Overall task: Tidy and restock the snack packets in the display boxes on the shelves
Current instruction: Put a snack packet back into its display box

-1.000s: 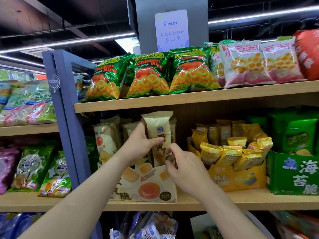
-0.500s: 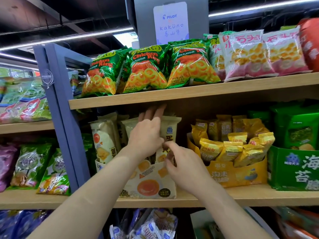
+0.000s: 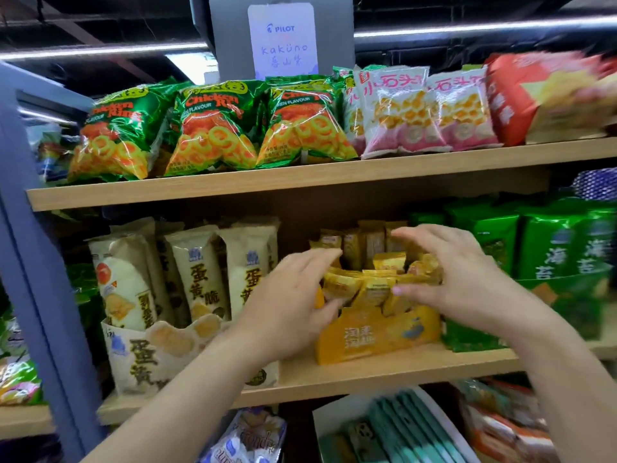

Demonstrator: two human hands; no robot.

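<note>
On the middle shelf (image 3: 384,372) stands a yellow display box (image 3: 377,339) full of small yellow snack packets (image 3: 370,289). My left hand (image 3: 290,295) is at the box's left side, fingers spread, touching the leftmost packets. My right hand (image 3: 454,275) hovers over the right side of the packets, fingers apart, thumb on their front. Neither hand grips a packet. To the left, a cream display box (image 3: 150,355) holds tall cream egg-yolk crisp packets (image 3: 200,272) standing upright.
Green chicken-ring bags (image 3: 213,128) and pink-white bags (image 3: 400,111) lie on the top shelf. A green seaweed box (image 3: 567,295) stands right of the yellow box. A blue upright post (image 3: 30,262) bounds the shelf on the left. More goods sit below.
Both hands left the cream packets and moved right to the yellow box. The cream packet that was being handled now stands in its box. The view shifted right and closer.
</note>
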